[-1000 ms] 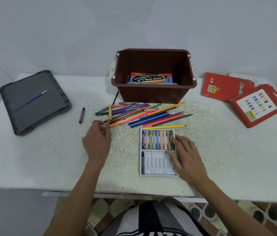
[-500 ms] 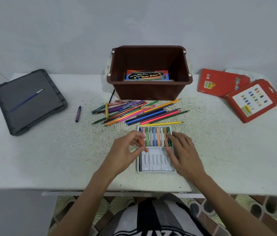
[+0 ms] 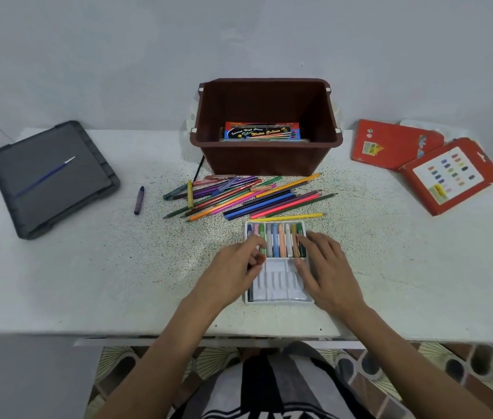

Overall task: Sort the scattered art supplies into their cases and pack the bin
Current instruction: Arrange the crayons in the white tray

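A white crayon tray (image 3: 278, 293) lies near the table's front edge, its far row filled with several crayons (image 3: 275, 241). My left hand (image 3: 233, 273) hovers over the tray's left side, pinching an orange crayon (image 3: 261, 260) between its fingertips. My right hand (image 3: 326, 270) rests on the tray's right side, fingers touching the rightmost crayons. Behind the tray lies a heap of coloured pencils (image 3: 248, 196). A purple crayon (image 3: 139, 199) lies alone to the left. The brown bin (image 3: 266, 158) at the back holds a box of water colours (image 3: 261, 133).
A grey lid (image 3: 48, 179) with a blue paintbrush (image 3: 44, 176) on it sits at the far left. Two red cardboard cases (image 3: 448, 173) lie at the far right. A yellow pencil (image 3: 287, 218) lies just behind the tray.
My left hand picked an orange crayon from the left end of the pencil heap and carried it right to the tray. My right hand stayed on the tray.
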